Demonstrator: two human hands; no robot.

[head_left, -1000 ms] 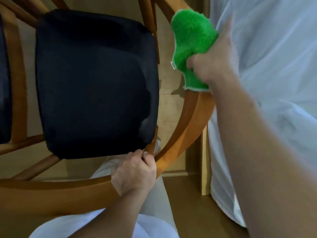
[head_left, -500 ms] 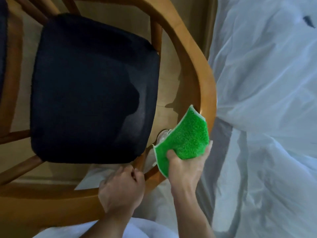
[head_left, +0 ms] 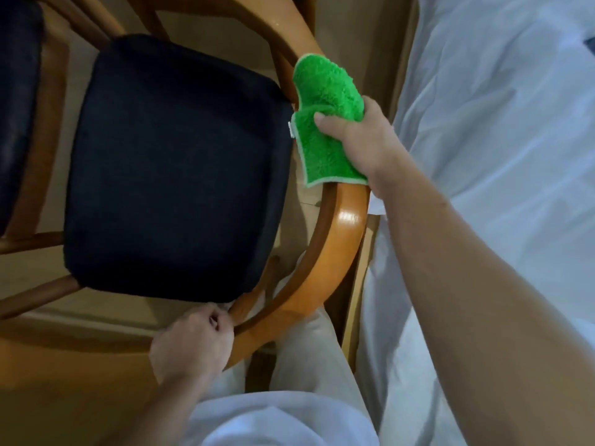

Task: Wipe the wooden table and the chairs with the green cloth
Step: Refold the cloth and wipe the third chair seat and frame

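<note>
I look down on a wooden chair with a curved orange-brown back rail (head_left: pixel 341 239) and a dark seat cushion (head_left: pixel 177 169). My right hand (head_left: pixel 360 140) grips the fluffy green cloth (head_left: pixel 325 120), which is wrapped over the rail on the chair's right side, thumb on top of the cloth. My left hand (head_left: pixel 193 342) holds the rail near the seat's near right corner, fingers curled round the wood.
A white plastic sheet (head_left: pixel 499 156) covers something along the right, close beside the chair rail. A second dark-cushioned chair (head_left: pixel 16 107) shows at the left edge. My light trousers (head_left: pixel 309 355) are below the rail, over the wooden floor.
My right hand has carried the cloth back up the rail, away from my left hand, after sliding it down half a second ago. My left hand has kept its grip on the rail.
</note>
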